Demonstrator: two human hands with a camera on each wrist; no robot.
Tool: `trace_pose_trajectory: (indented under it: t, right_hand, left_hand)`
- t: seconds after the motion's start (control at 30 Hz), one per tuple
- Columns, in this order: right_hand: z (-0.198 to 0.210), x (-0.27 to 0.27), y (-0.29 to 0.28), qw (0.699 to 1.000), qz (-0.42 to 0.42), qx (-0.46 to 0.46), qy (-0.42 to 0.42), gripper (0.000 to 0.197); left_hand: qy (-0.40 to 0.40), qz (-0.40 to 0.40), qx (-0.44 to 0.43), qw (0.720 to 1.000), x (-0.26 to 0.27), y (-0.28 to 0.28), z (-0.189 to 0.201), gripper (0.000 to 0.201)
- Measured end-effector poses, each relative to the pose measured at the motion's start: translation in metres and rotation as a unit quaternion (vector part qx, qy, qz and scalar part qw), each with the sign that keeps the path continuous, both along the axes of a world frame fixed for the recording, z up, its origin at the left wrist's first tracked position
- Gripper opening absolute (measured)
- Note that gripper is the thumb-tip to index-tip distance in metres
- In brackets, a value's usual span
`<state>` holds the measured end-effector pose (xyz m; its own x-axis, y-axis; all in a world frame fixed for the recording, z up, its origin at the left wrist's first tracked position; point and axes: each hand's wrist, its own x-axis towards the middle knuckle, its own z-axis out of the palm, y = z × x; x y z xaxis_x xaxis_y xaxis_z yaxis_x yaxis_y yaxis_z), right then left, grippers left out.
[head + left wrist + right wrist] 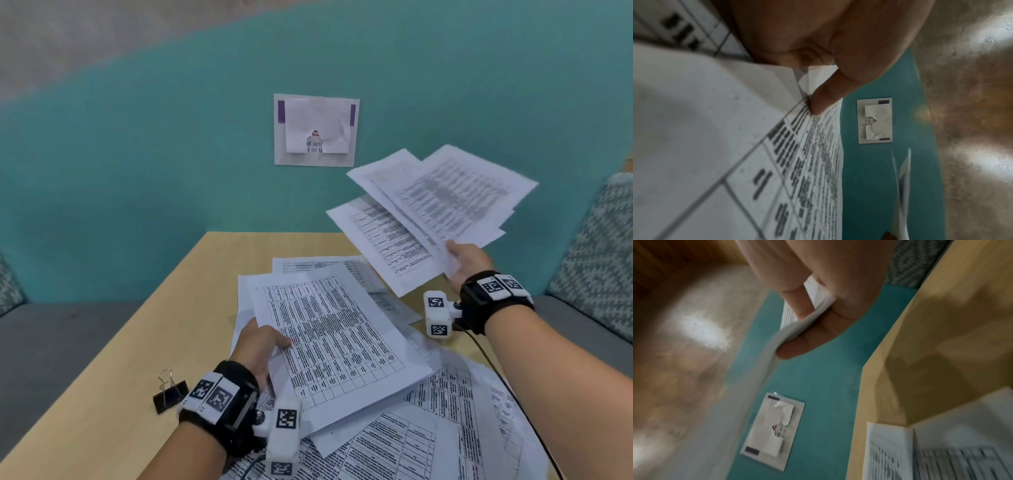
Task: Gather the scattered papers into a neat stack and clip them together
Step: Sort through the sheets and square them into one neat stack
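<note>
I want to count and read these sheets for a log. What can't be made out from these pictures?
- Printed text: blurred on the held papers, too small on the lifted sheet, head view.
- Sheet count: overlaps hide it, right hand.
- Left hand fingers: under the sheet.
- Wall notice: covered by taped paper.
- Binder clip jaws: too small.

Binder clip [170, 391] on table [144, 329], left of scattered papers [428, 421]; wall notice [316, 130] behind

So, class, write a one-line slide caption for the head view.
Right hand lifts a fanned bundle of sheets; left hand grips another sheet.
</note>
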<state>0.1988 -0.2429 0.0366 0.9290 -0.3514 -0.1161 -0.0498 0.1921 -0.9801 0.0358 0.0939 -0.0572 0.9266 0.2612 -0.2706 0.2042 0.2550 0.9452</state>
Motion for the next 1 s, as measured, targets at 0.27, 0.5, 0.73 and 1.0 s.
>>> trace_pose_trajectory:
  t: [0.27, 0.5, 0.73, 1.0]
  right_hand:
    - [-0.042, -0.004, 0.042, 0.943, 0.253, -0.188, 0.102, 0.032]
    - [-0.053, -0.011, 0.048, 0.89, 0.309, -0.301, 0.152, 0.054]
    - [-0.047, -0.03, 0.062, 0.857, 0.381, -0.316, 0.146, 0.058]
    - [-0.066, -0.015, 0.061, 0.908, 0.339, -0.211, 0.126, 0.081]
  left_hand:
    - [0.042, 0.028, -0.021, 0.999, -0.002, -0.001, 0.008, 0.043]
    - [0.028, -0.004, -0.143, 0.989, 0.0, -0.001, 0.013, 0.068]
    - [0.025, -0.019, -0.057, 0.998, 0.025, 0.015, -0.024, 0.116]
    - [0.002, -0.023, -0.038, 0.999, 0.001, 0.003, 0.003, 0.093]
